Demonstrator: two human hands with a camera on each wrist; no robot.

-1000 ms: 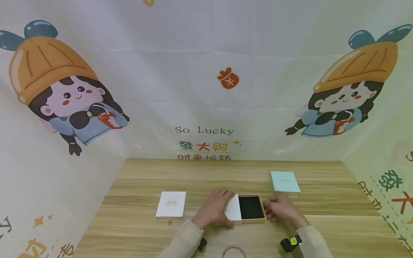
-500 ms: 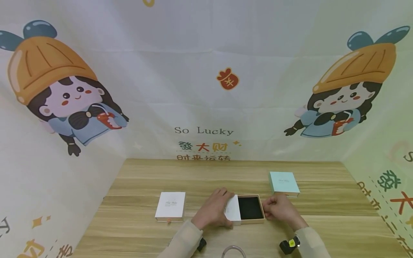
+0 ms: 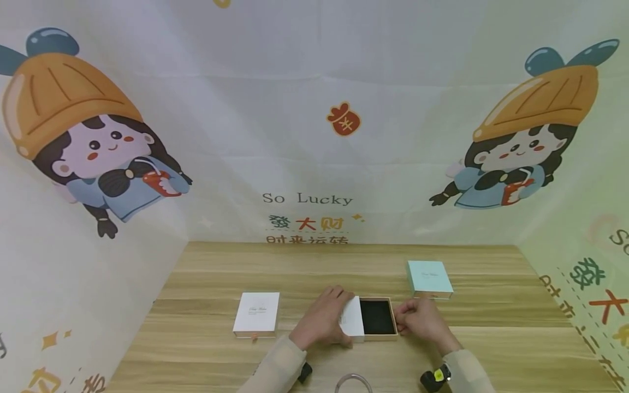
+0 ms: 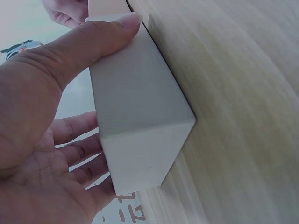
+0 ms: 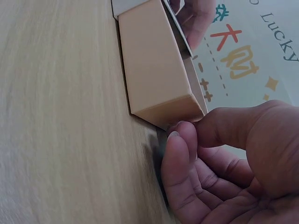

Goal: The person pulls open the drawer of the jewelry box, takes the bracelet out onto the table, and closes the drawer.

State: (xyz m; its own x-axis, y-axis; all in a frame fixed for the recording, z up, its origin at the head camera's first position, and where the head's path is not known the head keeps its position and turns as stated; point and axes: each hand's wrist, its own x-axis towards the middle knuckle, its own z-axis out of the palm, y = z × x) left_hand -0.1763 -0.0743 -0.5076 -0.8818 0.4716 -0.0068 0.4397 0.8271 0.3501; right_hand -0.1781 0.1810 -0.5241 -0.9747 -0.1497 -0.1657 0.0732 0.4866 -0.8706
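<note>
Diffuse light was spread over the white, cartoon-printed fabric backdrop (image 3: pixel 245 109), the pale wood-grained tabletop (image 4: pixel 243 116) was blurred in the left wrist view, and the tan, rectangular cardboard drawer (image 5: pixel 154 56) was edged with shadow.

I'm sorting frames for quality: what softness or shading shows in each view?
Head: the closed white box has lettering too soft to read; left wrist: the tabletop grain is blurred; right wrist: the tan drawer has its end face shaded darker.
</note>
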